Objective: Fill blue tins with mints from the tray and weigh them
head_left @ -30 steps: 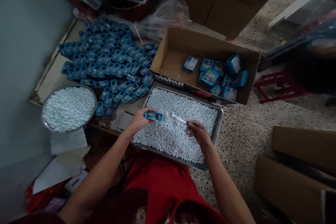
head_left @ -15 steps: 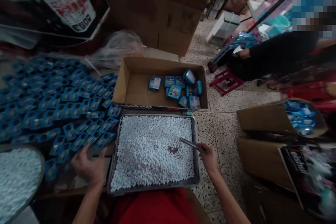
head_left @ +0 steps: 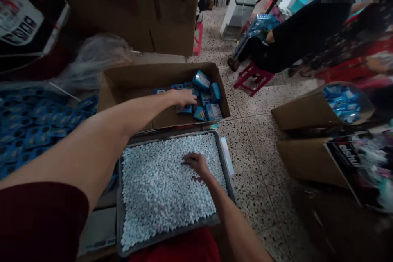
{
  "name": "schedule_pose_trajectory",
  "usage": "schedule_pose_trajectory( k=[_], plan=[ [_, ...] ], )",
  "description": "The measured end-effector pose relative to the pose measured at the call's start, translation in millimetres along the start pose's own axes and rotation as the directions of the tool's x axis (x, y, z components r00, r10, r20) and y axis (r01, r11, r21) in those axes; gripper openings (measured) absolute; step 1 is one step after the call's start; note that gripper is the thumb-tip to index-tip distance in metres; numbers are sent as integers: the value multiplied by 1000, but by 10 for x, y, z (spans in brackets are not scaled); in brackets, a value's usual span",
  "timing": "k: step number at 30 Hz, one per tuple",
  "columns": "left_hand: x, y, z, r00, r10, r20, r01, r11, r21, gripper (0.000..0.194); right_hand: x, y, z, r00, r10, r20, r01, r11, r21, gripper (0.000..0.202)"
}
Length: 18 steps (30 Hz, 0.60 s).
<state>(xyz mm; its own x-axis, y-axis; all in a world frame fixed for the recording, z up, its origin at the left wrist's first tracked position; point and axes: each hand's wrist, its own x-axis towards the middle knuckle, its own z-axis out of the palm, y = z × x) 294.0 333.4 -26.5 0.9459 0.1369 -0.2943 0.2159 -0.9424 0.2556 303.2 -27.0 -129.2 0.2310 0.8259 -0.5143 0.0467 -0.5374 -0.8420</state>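
Where the metal tray of small white and pale-blue pellets lies nearest, the right hand is down at their surface, its fingers bunched, though whether they clamp on anything I cannot tell. Just past the tray sits a cardboard carton, its long axis running left to right, and the left hand, nearer to the blue printed packs inside, stretches over them, fingers extended, their grip hidden. One pack lies directly under those fingers, the rest mostly to their right.
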Motion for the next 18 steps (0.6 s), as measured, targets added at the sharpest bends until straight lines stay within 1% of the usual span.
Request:
schedule_pose_trajectory(
  k=[1, 2, 3, 4, 5, 6, 7, 8, 9, 10, 11, 12, 13, 14, 15, 16, 18],
  plan=[
    [13, -44, -3, 997, 10, 71, -12, 1000, 29, 44, -56, 25, -59, 1000, 27, 8, -27, 999, 42, 19],
    [-34, -88, -8, 993, 11, 118, -17, 999, 47, 43, -127, 40, -118, 998, 54, 19, -55, 995, 82, 23],
    [-141, -130, -15, 992, -4, 128, -2, 999, 50, 44, -208, 42, -174, 996, 79, 32, -82, 990, 119, 27],
    [-302, -163, -26, 995, -48, 82, 45, 998, 33, 45, -298, 24, -227, 994, 98, 48, -104, 983, 149, 30],
    [-514, -177, -40, 993, -117, 12, 117, 993, -1, 46, -394, -16, -278, 992, 111, 62, -121, 976, 181, 33],
    [-771, -159, -58, 976, -206, -75, 203, 978, -49, 48, -493, -81, -330, 990, 123, 71, -135, 966, 222, 35],
    [-1065, -98, -77, 936, -306, -172, 290, 951, -111, 51, -591, -171, -385, 989, 132, 72, -146, 953, 265, 36],
    [-1385, 13, -91, 874, -403, -271, 363, 913, -186, 53, -688, -285, -444, 988, 140, 68, -154, 940, 305, 36],
    [-1717, 177, -97, 799, -479, -364, 400, 875, -272, 55, -781, -417, -508, 987, 146, 65, -159, 928, 337, 36],
    [-2046, 391, -86, 727, -529, -439, 398, 844, -359, 55, -867, -564, -575, 987, 148, 63, -161, 921, 354, 36],
    [-2355, 644, -55, 670, -552, -496, 350, 824, -445, 54, -944, -718, -642, 987, 146, 68, -160, 923, 349, 35],
    [-2630, 923, 1, 640, -561, -525, 271, 804, -529, 52, -1009, -874, -708, 987, 137, 79, -155, 934, 323, 35],
    [-2861, 1210, 81, 648, -573, -501, 211, 768, -605, 49, -1061, -1026, -768, 988, 121, 93, -144, 946, 292, 34],
    [-3041, 1487, 182, 623, -608, -492, 192, 728, -658, 45, -1097, -1170, -817, 989, 102, 111, -128, 957, 262, 33],
    [-3171, 1740, 296, 584, -657, -477, 201, 686, -699, 42, -1117, -1302, -853, 989, 80, 128, -108, 966, 236, 32],
    [-3256, 1960, 417, 546, -706, -450, 227, 643, -732, 40, -1121, -1420, -872, 988, 55, 147, -86, 973, 214, 32],
    [-3327, 2293, 642, 463, -797, -389, 283, 548, -787, 39, -1087, -1613, -861, 981, 5, 195, -39, 984, 172, 31]
  ],
)
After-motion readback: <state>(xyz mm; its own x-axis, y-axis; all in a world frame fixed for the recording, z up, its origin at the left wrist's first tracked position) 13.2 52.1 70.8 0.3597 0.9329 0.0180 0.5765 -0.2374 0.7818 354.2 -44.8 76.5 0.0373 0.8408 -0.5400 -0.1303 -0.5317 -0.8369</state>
